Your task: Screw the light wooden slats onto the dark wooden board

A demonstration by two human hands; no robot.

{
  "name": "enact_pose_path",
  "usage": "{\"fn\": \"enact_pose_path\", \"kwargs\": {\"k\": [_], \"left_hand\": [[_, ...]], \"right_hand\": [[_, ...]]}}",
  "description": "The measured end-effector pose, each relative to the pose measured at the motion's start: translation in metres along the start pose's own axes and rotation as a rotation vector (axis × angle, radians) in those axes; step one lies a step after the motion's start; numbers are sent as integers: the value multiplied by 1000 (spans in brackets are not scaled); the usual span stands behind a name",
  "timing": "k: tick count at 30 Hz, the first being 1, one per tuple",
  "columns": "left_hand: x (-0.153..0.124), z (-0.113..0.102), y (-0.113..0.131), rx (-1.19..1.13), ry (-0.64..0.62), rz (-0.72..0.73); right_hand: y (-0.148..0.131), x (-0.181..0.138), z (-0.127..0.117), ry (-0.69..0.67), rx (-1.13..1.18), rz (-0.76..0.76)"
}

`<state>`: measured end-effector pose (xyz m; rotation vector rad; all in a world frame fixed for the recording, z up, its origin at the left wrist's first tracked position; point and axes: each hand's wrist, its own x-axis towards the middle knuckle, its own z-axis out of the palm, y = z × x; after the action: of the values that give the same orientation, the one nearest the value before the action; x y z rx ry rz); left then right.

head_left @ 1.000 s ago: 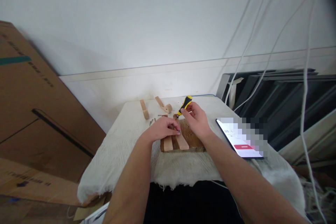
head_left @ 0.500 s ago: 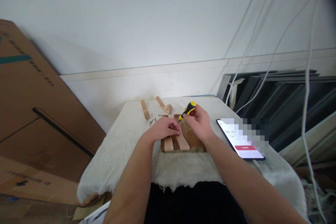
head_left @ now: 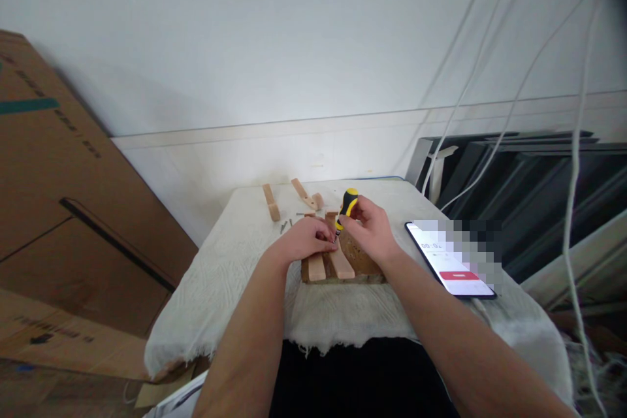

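Note:
My right hand (head_left: 371, 228) is closed around a yellow-and-black screwdriver (head_left: 349, 202), which points down at a wooden strip. The screwdriver's tip meets the fingertips of my left hand (head_left: 309, 236). Those fingers are pinched together over the strip, and what is between them is too small to make out. Two light wooden strips lie side by side, a left strip (head_left: 316, 268) and a right strip (head_left: 343, 266), on a thick brown wooden block (head_left: 365, 264). My left hand covers the middle of the left strip.
Behind my left hand lie several screws (head_left: 283, 227), a short wooden piece (head_left: 271, 202) and a jointed wooden piece (head_left: 304, 194) on the cloth-covered table (head_left: 235, 261). A phone (head_left: 445, 261) lies at right. A cardboard box (head_left: 73, 209) stands left; white cables (head_left: 571, 209) hang right.
The screwdriver has become more upright, and its tip has come down to the left fingertips. My left hand has stayed nearly in place.

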<state>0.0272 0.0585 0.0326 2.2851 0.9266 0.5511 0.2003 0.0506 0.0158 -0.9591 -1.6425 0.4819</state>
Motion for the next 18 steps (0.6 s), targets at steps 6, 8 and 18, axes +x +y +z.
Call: {"fn": "enact_pose_path", "kwargs": {"k": [6,8,18], "left_hand": [[0,1,0,14,-10,-32],[0,1,-1,12,-7,-30],[-2,1,-2,0,20,-98]], "right_hand": [[1,1,1,-49,34,-8],[1,2,2,-66,31,-10],[5,4,4,-131,70,28]]}}
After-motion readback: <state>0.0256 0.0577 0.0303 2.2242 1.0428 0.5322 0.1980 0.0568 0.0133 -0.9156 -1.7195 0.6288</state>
